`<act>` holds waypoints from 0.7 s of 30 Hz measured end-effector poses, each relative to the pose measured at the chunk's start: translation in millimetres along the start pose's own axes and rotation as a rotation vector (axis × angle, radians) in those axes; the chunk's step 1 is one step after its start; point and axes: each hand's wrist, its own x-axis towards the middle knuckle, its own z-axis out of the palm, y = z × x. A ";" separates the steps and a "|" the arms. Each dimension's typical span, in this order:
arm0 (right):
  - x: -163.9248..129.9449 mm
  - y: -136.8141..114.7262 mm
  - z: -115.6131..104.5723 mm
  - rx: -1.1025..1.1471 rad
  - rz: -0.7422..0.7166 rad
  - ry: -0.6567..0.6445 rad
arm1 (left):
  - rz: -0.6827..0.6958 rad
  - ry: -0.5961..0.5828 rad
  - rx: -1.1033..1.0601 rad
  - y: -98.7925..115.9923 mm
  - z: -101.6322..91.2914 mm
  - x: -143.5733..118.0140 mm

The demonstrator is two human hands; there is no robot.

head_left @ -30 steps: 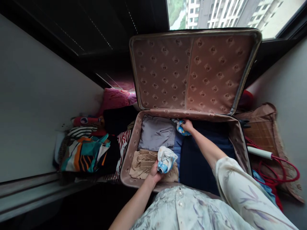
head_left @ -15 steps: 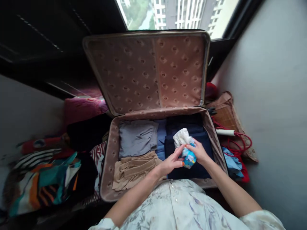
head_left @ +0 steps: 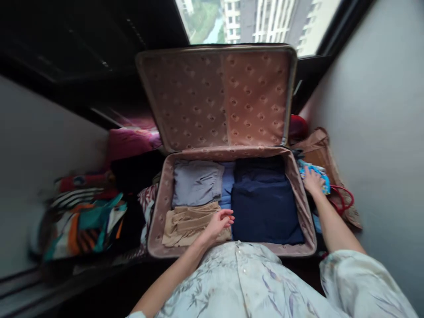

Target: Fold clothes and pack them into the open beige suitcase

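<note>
A suitcase (head_left: 155, 229) with a patterned pinkish-brown lining lies open before me. Folded inside are grey shorts (head_left: 195, 181), a tan garment (head_left: 188, 223), blue cloth (head_left: 227, 181) and dark navy clothes (head_left: 265, 212). Over the tan garment hovers my left hand (head_left: 220, 222), its fingers loosely bent and holding nothing. Beyond the suitcase's right wall, my right hand (head_left: 313, 180) rests with spread fingers on a crumpled blue-and-white patterned cloth bundle (head_left: 324, 180). The bundle's exact kind I cannot make out.
The raised lid (head_left: 218, 97) leans back near a window (head_left: 261, 22). Colourful clothes (head_left: 86, 229) and a pink cloth bundle (head_left: 132, 143) lie to the left. On the right are a brown bag (head_left: 318, 143), a red cord (head_left: 346, 196) and a pale wall (head_left: 380, 132).
My right hand has carried the blue-and-white bundle from above the navy clothes to outside the suitcase's right side. My left hand has left the bundle and drawn slightly left.
</note>
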 end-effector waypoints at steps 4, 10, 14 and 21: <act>30.2 13.8 20.0 0.039 0.092 -0.230 | 0.084 0.136 0.007 -17.5 -49.5 -9.0; 30.5 42.0 8.2 0.139 0.020 0.041 | 0.260 0.555 0.697 -23.4 -146.4 -21.1; -38.7 -30.7 9.1 0.316 -0.182 0.013 | 0.079 0.562 1.007 -32.7 -180.8 -9.7; -174.0 -208.6 107.0 0.584 -0.228 -0.857 | -0.166 0.605 1.048 -32.9 -183.5 5.8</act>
